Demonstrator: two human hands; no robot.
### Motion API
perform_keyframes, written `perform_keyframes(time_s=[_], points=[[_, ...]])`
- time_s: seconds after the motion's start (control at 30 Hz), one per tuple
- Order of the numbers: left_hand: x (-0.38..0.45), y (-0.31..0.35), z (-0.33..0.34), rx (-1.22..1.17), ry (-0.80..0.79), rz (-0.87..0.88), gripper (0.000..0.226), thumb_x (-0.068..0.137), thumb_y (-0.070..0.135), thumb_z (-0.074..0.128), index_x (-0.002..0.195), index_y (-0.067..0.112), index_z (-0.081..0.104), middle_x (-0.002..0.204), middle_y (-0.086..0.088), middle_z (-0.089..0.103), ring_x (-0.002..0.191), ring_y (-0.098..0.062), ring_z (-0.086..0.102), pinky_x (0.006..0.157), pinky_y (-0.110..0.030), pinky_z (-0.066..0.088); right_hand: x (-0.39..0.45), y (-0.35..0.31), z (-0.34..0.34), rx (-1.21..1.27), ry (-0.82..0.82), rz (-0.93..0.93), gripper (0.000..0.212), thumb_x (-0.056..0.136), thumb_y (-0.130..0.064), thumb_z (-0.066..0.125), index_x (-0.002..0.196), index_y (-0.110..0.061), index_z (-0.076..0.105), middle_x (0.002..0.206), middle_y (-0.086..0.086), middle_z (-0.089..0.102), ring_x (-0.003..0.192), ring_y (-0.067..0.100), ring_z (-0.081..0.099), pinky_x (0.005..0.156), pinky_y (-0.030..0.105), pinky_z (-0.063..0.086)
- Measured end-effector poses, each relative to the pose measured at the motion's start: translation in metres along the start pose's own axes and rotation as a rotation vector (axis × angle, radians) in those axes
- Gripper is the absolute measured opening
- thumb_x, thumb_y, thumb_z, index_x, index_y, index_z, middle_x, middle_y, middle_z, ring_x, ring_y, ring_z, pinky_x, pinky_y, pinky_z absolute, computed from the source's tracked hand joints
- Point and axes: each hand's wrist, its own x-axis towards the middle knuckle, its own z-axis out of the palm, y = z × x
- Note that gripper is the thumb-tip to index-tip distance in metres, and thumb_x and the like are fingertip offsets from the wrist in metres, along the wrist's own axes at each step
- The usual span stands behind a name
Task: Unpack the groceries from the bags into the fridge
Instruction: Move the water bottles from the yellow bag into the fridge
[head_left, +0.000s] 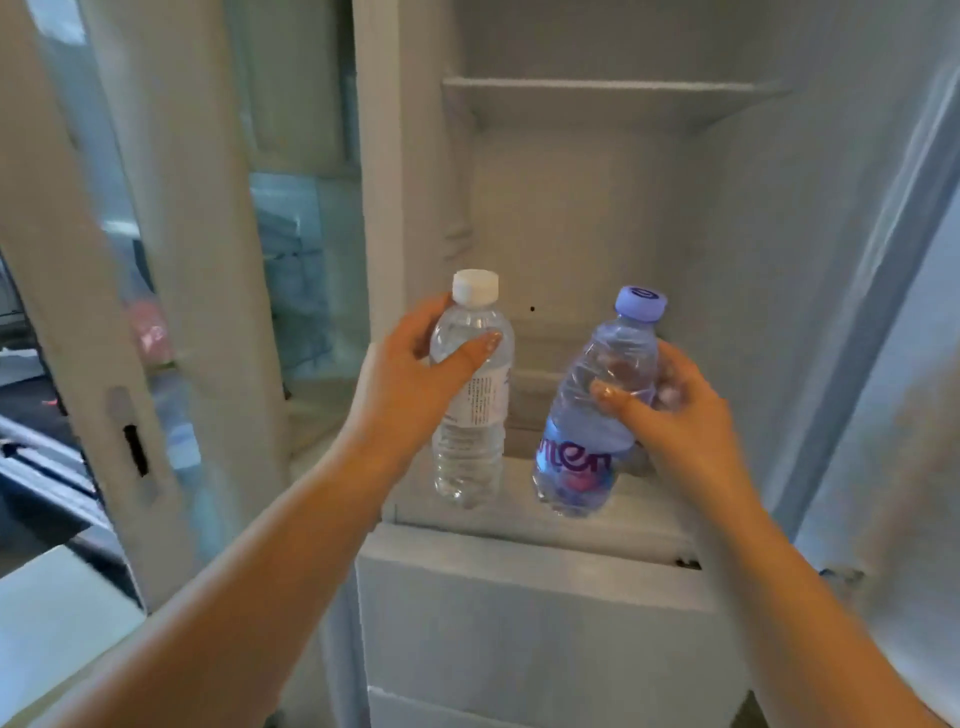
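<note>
- The clear water bottle (470, 395), white-capped, stands upright over the front part of the fridge shelf (649, 512); whether its base has touched down I cannot tell.
- The blue-tinted water bottle (592, 415), with a lilac cap and purple lettering, is just beside it on the right, leaning with its cap tipped to the right, and its base is at the shelf's front edge.
- The left hand (415, 384) wraps the clear bottle at its shoulder, thumb across the front.
- The right hand (675, 415) holds the blue bottle round its upper body, thumb in front, fingers behind.
- An upper shelf (597, 98) sits well above both caps, so headroom looks ample.
- Risk, as I judge it: the blue bottle is tilted and near the edge, so letting go now could tip it forward off the shelf or sideways against the clear one.
- Both bottles are thin plastic; a hard squeeze may buckle them and loosen the grip.
- The open fridge door (156, 312) stands at the left, apart from both arms.
</note>
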Motion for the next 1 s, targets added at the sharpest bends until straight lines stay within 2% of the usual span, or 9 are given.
perform_keyframes(time_s=[0.07,0.17,0.27,0.37,0.47,0.6,0.8,0.9,1.0], points=[[0.033,-0.010,0.014,-0.034,-0.045,0.020,0.031,0.084,0.022,0.068,0.093,0.049,0.057,0.095,0.017,0.069,0.088,0.002,0.065,0.073,-0.018,0.054,0.024,0.007,-0.005,0.013,0.067,-0.006,0.041,0.077,-0.008,0.073,0.114,-0.021,0.062,0.093,-0.010,0.072,0.083,0.003,0.067,0.065,0.013,0.049],[0.078,-0.029,0.037,-0.103,-0.074,0.019,0.027,0.086,0.024,0.065,0.097,0.048,0.058,0.100,0.013,0.070,0.094,-0.004,0.066,0.082,-0.031,0.054,0.063,0.023,-0.008,0.031,0.111,-0.018,0.033,0.078,-0.006,0.071,0.108,-0.019,0.064,0.097,-0.001,0.072,0.086,0.013,0.069,0.069,0.022,0.051],[0.117,-0.037,0.058,-0.168,-0.093,0.026,0.026,0.089,0.020,0.062,0.104,0.040,0.060,0.100,0.012,0.070,0.094,-0.005,0.066,0.081,-0.029,0.053,0.107,0.033,-0.012,0.080,0.150,-0.013,0.024,0.076,-0.011,0.073,0.096,-0.023,0.064,0.090,-0.005,0.072,0.080,0.013,0.069,0.068,0.029,0.049],[0.155,-0.044,0.074,-0.202,-0.104,0.021,0.024,0.089,0.020,0.061,0.104,0.039,0.058,0.103,0.014,0.069,0.096,-0.003,0.065,0.083,-0.030,0.052,0.148,0.043,-0.012,0.074,0.117,-0.010,0.038,0.070,-0.023,0.078,0.106,-0.025,0.064,0.099,-0.003,0.071,0.088,0.016,0.069,0.074,0.035,0.054],[0.194,-0.052,0.091,-0.217,-0.085,0.026,0.027,0.088,0.020,0.063,0.112,0.033,0.057,0.111,0.008,0.066,0.100,-0.007,0.064,0.086,-0.031,0.051,0.188,0.053,-0.010,0.072,0.087,-0.038,0.036,0.072,-0.021,0.078,0.104,-0.028,0.065,0.098,-0.003,0.072,0.090,0.017,0.069,0.079,0.036,0.054],[0.232,-0.063,0.108,-0.168,-0.047,0.044,0.033,0.087,0.022,0.064,0.119,0.026,0.055,0.114,0.006,0.064,0.101,-0.006,0.061,0.081,-0.024,0.049,0.229,0.067,-0.005,0.042,0.073,-0.040,0.040,0.075,-0.017,0.075,0.112,-0.021,0.062,0.101,-0.002,0.070,0.092,0.014,0.067,0.081,0.032,0.054],[0.259,-0.088,0.127,-0.189,-0.023,0.010,0.031,0.088,0.022,0.063,0.118,0.026,0.056,0.112,0.005,0.064,0.099,-0.009,0.063,0.083,-0.030,0.051,0.263,0.088,-0.004,0.049,0.032,0.003,0.033,0.077,-0.019,0.074,0.099,-0.034,0.057,0.090,-0.016,0.062,0.082,0.005,0.062,0.067,0.022,0.050],[0.264,-0.098,0.134,-0.190,-0.033,-0.016,0.030,0.089,0.025,0.061,0.118,0.027,0.054,0.110,0.008,0.064,0.098,-0.006,0.062,0.078,-0.026,0.050,0.275,0.097,-0.005,0.049,0.020,0.012,0.039,0.076,-0.019,0.075,0.108,-0.031,0.055,0.096,-0.013,0.063,0.086,0.007,0.063,0.069,0.022,0.051],[0.273,-0.110,0.141,-0.175,-0.015,-0.040,0.036,0.089,0.026,0.061,0.124,0.022,0.055,0.113,0.004,0.064,0.102,-0.012,0.062,0.084,-0.032,0.051,0.286,0.105,-0.006,0.023,0.011,0.006,0.042,0.078,-0.019,0.074,0.110,-0.032,0.052,0.094,-0.017,0.060,0.082,0.002,0.060,0.063,0.015,0.047]])
